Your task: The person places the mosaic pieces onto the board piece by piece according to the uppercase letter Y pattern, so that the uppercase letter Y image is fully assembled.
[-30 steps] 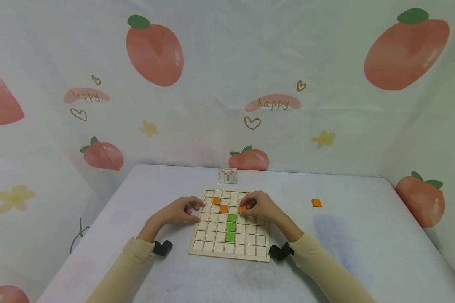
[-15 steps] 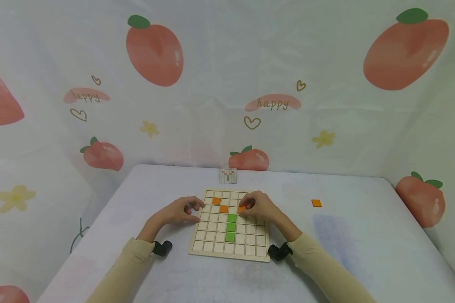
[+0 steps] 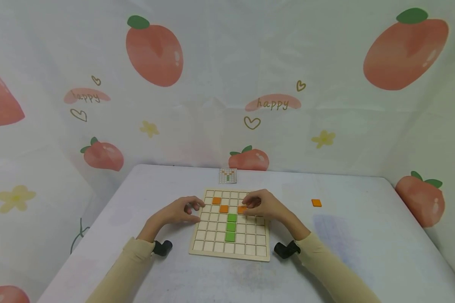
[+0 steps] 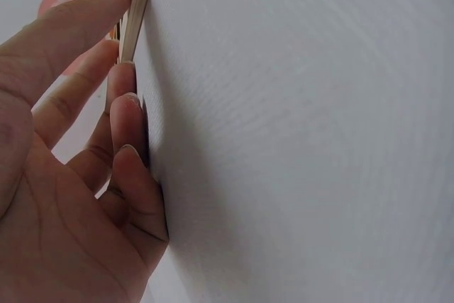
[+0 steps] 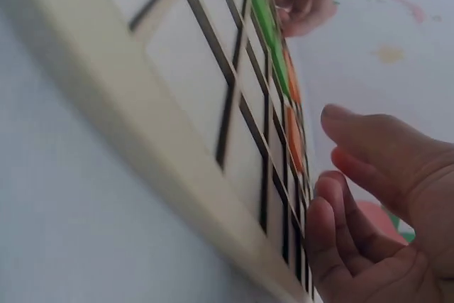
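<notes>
A square wooden grid board [image 3: 216, 247] lies on the table with orange and green square tiles in its cells. My left hand [image 3: 178, 211] rests at the board's left edge, thumb and index finger spread apart along it. In the left wrist view its thumb [image 4: 85, 23] touches the board's rim [image 4: 140, 5], with the outer fingers bent near the table. Over the upper right of the board is my right hand [image 3: 266, 205], beside an orange tile [image 3: 242, 209] in a cell. The right wrist view shows a gap between its thumb [image 5: 362, 129] and that orange tile [image 5: 294, 140].
Another orange tile [image 3: 316, 203] lies loose on the table to the right. A small card [image 3: 228, 176] printed with a coloured grid pattern stands behind the board. On the board, several green tiles [image 3: 231, 227] form a column below two orange ones [image 3: 220, 205]. A peach-print cloth [image 3: 197, 126] hangs behind.
My right hand has let go of the orange tile and drawn slightly right, its fingers parting. The tile stays in its cell. My left hand has not moved.
</notes>
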`<act>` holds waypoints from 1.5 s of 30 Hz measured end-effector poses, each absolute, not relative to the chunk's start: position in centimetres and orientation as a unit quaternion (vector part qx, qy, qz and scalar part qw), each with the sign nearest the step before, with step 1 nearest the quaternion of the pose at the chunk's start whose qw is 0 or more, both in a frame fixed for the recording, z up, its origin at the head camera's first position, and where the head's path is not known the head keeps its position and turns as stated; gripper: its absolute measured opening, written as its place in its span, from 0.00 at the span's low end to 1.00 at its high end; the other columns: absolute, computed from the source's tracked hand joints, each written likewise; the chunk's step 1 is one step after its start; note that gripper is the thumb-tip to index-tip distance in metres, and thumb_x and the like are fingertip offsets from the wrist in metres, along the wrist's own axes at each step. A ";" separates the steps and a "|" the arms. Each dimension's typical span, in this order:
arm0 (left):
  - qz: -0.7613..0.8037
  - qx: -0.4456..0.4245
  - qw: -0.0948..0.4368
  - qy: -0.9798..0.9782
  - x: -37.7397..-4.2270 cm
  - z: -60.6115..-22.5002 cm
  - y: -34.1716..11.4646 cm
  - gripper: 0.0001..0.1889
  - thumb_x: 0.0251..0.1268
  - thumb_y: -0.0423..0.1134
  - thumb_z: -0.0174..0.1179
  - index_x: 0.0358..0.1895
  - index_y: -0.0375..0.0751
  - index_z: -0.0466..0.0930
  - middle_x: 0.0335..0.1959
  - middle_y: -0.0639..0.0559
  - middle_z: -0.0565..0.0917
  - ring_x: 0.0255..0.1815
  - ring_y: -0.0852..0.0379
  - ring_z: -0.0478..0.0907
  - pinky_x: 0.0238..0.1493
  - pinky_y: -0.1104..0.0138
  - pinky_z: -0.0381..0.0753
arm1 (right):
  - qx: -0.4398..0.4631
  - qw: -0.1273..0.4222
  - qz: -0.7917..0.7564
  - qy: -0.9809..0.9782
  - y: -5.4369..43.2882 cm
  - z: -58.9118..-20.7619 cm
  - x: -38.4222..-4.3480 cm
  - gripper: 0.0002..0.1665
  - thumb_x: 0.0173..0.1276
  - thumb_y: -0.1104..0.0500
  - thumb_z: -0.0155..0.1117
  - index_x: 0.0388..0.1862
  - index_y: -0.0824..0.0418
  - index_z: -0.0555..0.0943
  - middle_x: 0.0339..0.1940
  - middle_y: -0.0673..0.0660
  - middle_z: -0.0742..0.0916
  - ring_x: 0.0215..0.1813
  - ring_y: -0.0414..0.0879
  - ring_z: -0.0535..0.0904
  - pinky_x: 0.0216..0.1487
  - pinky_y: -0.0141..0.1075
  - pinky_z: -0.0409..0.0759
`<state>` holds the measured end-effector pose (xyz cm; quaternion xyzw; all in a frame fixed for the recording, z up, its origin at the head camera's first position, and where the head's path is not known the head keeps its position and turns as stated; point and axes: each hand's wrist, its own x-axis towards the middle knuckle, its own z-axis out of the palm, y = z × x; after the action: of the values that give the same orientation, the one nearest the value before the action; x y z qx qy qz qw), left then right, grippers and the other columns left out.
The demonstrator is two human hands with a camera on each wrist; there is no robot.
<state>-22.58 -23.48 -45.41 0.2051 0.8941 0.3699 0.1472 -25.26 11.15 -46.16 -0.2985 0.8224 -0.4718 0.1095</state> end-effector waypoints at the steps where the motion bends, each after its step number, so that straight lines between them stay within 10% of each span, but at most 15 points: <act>1: 0.369 0.205 0.147 0.894 -22.6 -45.4 -23.5 0.23 0.59 0.37 0.75 0.58 0.40 0.81 0.43 0.51 0.78 0.38 0.53 0.72 0.42 0.61 0.73 | -0.298 0.112 -0.474 0.821 11.5 -46.0 -25.2 0.15 0.61 0.63 0.78 0.45 0.66 0.86 0.40 0.56 0.87 0.40 0.46 0.81 0.45 0.38 0.79; 45: 0.367 0.216 0.150 0.892 -22.4 -45.3 -23.5 0.22 0.60 0.37 0.74 0.57 0.39 0.81 0.43 0.50 0.78 0.37 0.53 0.72 0.40 0.62 0.72 | -0.194 0.057 -0.448 0.871 32.0 -45.0 -24.4 0.28 0.63 0.61 0.77 0.58 0.72 0.80 0.55 0.67 0.84 0.54 0.61 0.81 0.49 0.33 0.79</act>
<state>-22.42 -23.53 -45.28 0.2158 0.8923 0.3670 0.1501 -24.40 31.95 -45.03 -0.1937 0.8708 -0.4482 0.0575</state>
